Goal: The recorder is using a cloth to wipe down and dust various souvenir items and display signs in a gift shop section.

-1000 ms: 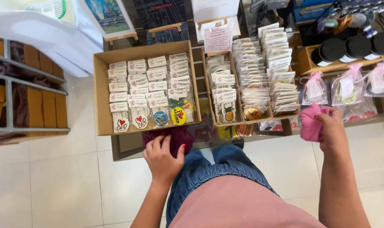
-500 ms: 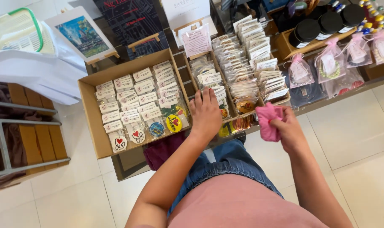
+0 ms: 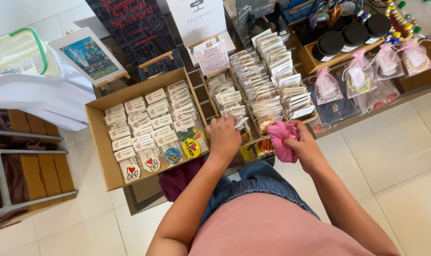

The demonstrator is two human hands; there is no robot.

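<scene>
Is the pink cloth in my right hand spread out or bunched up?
Bunched up. The pink cloth sits crumpled in folds inside the right hand, with only a short end hanging below the fingers.

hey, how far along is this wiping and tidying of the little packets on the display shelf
Looks mid-way. Done: the cardboard box of badge packets sits in neat rows. In hand: the left hand rests on the packets in the middle tray, and the right hand has its grip on a bunched pink cloth. Possibly left: the organza pouches and black-lidded jars to the right, which neither hand touches.
</scene>
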